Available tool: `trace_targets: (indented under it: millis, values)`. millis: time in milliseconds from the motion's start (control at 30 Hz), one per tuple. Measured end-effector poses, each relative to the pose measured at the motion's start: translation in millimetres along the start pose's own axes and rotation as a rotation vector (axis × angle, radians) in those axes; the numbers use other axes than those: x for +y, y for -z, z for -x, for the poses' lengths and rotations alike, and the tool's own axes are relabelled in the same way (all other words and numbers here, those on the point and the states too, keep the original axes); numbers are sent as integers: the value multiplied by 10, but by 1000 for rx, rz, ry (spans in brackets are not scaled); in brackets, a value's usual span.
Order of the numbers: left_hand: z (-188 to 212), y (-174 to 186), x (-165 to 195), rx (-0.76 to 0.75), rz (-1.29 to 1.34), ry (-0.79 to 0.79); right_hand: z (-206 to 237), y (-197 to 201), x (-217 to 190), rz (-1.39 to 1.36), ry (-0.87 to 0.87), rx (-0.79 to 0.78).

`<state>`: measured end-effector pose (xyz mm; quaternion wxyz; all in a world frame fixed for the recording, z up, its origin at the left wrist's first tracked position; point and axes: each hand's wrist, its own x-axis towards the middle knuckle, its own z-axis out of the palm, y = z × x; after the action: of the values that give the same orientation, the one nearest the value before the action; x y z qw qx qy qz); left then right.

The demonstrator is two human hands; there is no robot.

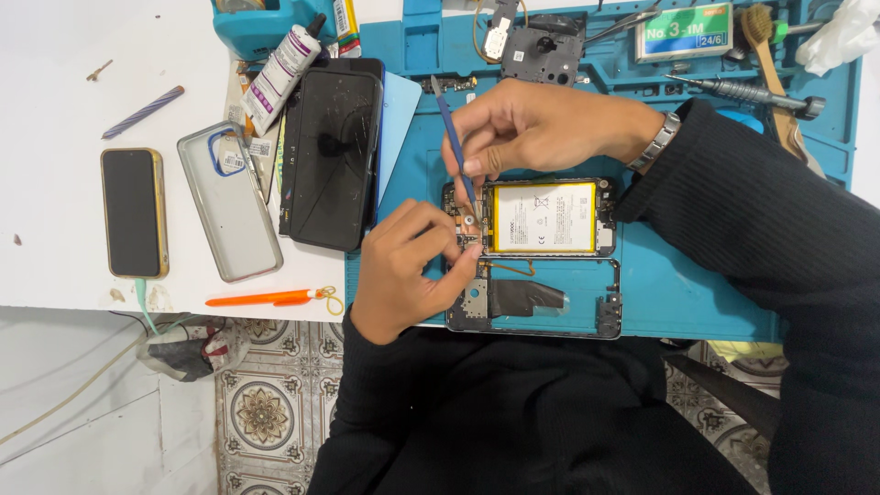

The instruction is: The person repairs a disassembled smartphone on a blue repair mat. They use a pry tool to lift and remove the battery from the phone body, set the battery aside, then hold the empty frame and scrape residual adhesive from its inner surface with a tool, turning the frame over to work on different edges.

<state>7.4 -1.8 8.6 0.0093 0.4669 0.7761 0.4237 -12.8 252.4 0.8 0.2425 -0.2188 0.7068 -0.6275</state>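
On the blue work mat (697, 293) an opened phone (536, 218) lies with its long axis running left to right, its yellow battery (544, 217) face up in the middle and the exposed board end toward the left. Just near of it lies a detached dark frame (536, 301), parallel and also lying left to right. The person's right hand (541, 124) reaches in from the right, fingers pinched closed around a thin blue pry tool (455, 142); the tool slants from far-left down to near-right, its tip touching the board end of the phone. The left hand (403, 266) comes up from the near side, fingers curled and pressing on the same end of the phone, thumb tip at the edge of the frame. At the far edge of the mat, moulded trays hold a small dark part (543, 48), a labelled box (685, 32), a brush (768, 55) and a screwdriver (752, 92). A teal container (243, 32) sits at the far left with a glue tube (282, 66) leaning against it. On the white table (55, 101) to the left lie a black phone (332, 156), a clear case (229, 200), a phone with a gold rim (134, 213) and an orange tool (261, 298).
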Motion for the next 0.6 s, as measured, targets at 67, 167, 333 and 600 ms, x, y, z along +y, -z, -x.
trace_targets:
  millis: [67, 167, 333, 600]
  values:
    - [0, -6, -1, -2, -24, 8, 9, -9, 3, -8, 4, -10]
    - [-6, -12, -6, -17, -37, -13, 12, -9, 11, -33, 19, -20]
    - [-7, -18, -21, -37, -51, -26, 8, -1, 31, -35, 45, -45]
    - [2, -26, -30, -46, -53, -12, -8, -11, 8, 17, 27, -43]
